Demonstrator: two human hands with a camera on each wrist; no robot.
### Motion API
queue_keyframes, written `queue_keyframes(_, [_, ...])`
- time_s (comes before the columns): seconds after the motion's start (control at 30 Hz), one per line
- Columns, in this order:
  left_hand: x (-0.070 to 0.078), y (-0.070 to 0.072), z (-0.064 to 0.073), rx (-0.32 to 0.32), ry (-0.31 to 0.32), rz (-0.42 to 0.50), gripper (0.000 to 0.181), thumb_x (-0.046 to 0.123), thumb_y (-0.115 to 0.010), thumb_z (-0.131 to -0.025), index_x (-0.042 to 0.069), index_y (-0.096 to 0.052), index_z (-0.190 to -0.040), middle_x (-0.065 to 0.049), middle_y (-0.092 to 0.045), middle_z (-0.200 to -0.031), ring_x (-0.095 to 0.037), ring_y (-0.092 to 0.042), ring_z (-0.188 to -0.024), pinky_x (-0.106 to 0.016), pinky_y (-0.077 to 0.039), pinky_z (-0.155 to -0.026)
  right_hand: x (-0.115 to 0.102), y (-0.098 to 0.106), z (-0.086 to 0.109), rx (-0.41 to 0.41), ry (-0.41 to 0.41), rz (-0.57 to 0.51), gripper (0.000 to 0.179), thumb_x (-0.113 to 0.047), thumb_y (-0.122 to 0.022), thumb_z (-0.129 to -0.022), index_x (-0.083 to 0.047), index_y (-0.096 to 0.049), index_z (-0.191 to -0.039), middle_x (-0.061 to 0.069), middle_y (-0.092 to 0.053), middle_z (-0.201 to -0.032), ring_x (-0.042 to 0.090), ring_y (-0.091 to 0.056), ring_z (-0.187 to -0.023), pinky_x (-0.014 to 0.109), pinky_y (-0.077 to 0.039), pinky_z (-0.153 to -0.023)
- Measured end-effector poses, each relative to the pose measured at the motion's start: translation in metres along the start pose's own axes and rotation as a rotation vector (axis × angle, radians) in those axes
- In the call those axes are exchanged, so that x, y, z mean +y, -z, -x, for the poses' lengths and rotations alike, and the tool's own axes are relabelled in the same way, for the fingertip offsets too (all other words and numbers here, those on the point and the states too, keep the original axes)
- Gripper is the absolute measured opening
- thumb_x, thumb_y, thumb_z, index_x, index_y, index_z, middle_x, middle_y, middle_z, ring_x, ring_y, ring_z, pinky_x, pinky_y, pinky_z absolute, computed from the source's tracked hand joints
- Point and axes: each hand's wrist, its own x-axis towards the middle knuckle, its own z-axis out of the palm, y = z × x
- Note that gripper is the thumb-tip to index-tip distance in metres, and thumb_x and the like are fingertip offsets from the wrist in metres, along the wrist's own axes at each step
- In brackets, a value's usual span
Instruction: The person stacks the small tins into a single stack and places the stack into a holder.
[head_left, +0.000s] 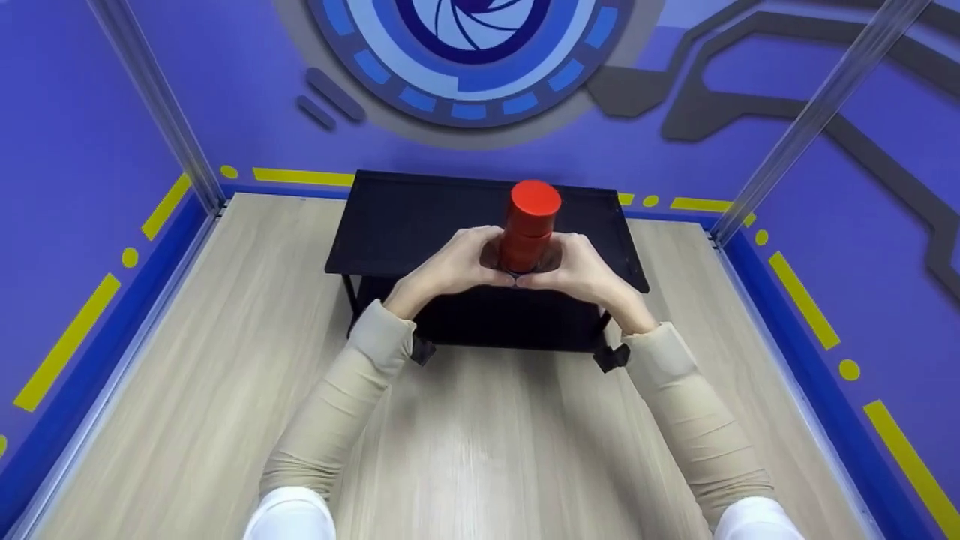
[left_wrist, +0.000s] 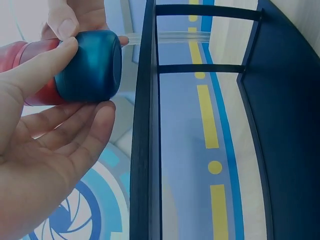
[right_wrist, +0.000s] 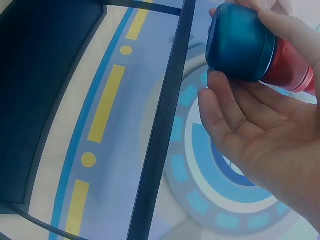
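Over the black two-tier shelf (head_left: 427, 217), a stack of metallic cylindrical cans stands upright between the two hands. Its top is a red can (head_left: 534, 201) with a seam lower down on the red part. At the bottom is a blue can (left_wrist: 92, 65), mostly hidden by the hands in the head view. My left hand (head_left: 465, 262) holds the blue can from the left, thumb across its near side. My right hand (head_left: 574, 266) grips it from the right, and the thumbs nearly meet. Both wrist views show a gap between the can's base and the shelf's top board.
The shelf's lower board (head_left: 495, 319) lies under the top one, on thin black legs. Around it spreads a wood-grain floor (head_left: 465, 442). Blue-purple panels (head_left: 225, 97) with yellow marks and metal corner posts (head_left: 817, 112) enclose the back and sides.
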Motion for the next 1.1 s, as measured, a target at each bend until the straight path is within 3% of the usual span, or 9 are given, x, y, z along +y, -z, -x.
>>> queue_keyframes(0.43, [-0.015, 0.003, -0.019, -0.004, 0.074, 0.054, 0.050, 0.013, -0.080, -0.077, 0.004, -0.060, -0.122, -0.011, -0.070, -0.106, -0.021, -0.068, -0.094, -0.032, -0.054, -0.084, 0.021, 0.004, -0.025, 0.047, -0.011, 0.001, 0.044, -0.024, -0.085, -0.072, -0.007, -0.068, -0.109, 0.012, -0.072, -0.087, 0.019, -0.064, -0.070, 0.022, -0.050, -0.061])
queue_keyframes(0.73, [-0.021, 0.007, -0.025, -0.035, 0.097, 0.047, 0.050, 0.012, -0.078, -0.079, 0.004, -0.059, -0.124, -0.012, -0.069, -0.110, -0.023, -0.067, -0.097, -0.035, -0.053, -0.088, 0.025, 0.003, -0.035, 0.028, -0.035, -0.054, 0.047, -0.017, -0.082, -0.075, -0.005, -0.066, -0.118, 0.015, -0.073, -0.105, 0.025, -0.070, -0.088, 0.019, -0.052, -0.072])
queue_keyframes(0.93, [-0.025, 0.008, -0.028, -0.050, 0.112, 0.020, 0.049, 0.011, -0.077, -0.080, 0.003, -0.058, -0.125, -0.013, -0.069, -0.111, -0.024, -0.067, -0.098, -0.036, -0.053, -0.088, 0.031, -0.001, -0.044, 0.026, -0.054, -0.041, 0.047, -0.013, -0.080, -0.076, 0.000, -0.065, -0.119, 0.019, -0.071, -0.107, 0.023, -0.069, -0.088, 0.019, -0.052, -0.072])
queue_keyframes(1.1, [-0.028, 0.008, -0.030, -0.056, 0.130, -0.001, 0.050, 0.011, -0.076, -0.081, 0.003, -0.057, -0.127, -0.013, -0.069, -0.114, -0.024, -0.066, -0.101, -0.036, -0.052, -0.091, 0.034, -0.003, -0.047, 0.034, -0.067, -0.040, 0.048, -0.019, -0.082, -0.075, -0.005, -0.066, -0.118, 0.015, -0.072, -0.106, 0.018, -0.069, -0.087, 0.020, -0.052, -0.073])
